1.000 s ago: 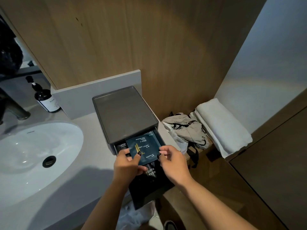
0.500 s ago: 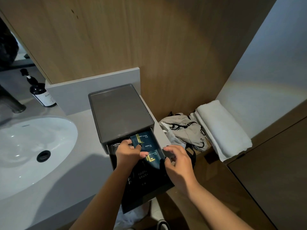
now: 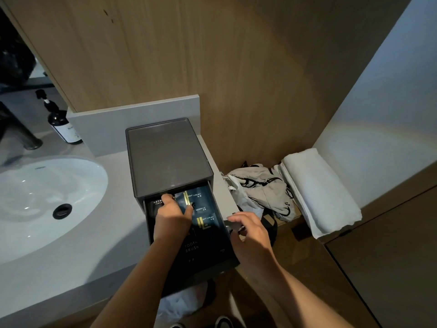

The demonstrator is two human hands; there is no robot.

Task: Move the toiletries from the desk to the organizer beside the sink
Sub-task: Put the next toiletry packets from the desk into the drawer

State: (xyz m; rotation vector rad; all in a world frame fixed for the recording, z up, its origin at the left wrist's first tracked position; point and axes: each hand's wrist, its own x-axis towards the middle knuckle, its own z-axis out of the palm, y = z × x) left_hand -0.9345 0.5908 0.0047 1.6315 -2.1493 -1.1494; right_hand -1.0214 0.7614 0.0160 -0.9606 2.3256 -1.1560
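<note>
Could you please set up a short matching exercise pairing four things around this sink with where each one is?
Things:
1. pump bottle
2. rolled white towel
3. left hand
4. right hand

Places:
A. over the packets in the open drawer
B. on the low shelf at the far right
C. behind the sink, by the faucet
D. at the drawer's right edge, holding nothing

Pairs: 1-C, 2-B, 3-A, 4-D

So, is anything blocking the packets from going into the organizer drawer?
Nothing visible. The drawer is pulled out and open-topped; the left hand presses the shower cap packet inside it. The right hand hovers beside the drawer's right wall.
</note>
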